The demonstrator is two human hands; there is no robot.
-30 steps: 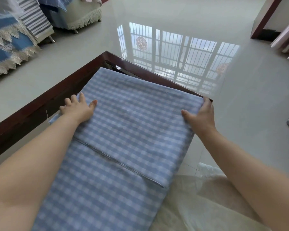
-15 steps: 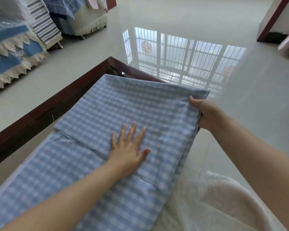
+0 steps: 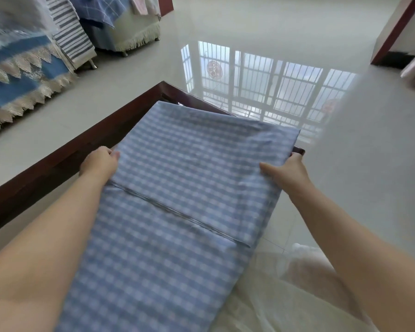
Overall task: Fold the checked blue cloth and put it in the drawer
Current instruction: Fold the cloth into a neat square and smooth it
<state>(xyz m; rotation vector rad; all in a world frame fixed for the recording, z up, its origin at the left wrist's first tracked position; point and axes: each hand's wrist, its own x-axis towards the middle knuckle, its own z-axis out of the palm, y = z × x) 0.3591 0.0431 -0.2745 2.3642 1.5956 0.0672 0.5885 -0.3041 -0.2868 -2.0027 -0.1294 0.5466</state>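
Checked blue cloth (image 3: 177, 178), partly folded, is being held at both side edges by left hand (image 3: 98, 162) and right hand (image 3: 286, 170); further folding and stowing remain, no drawer visible

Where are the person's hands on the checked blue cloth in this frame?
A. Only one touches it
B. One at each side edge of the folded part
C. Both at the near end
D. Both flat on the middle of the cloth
B: the left hand grips the left edge of the checked blue cloth and the right hand the right edge.
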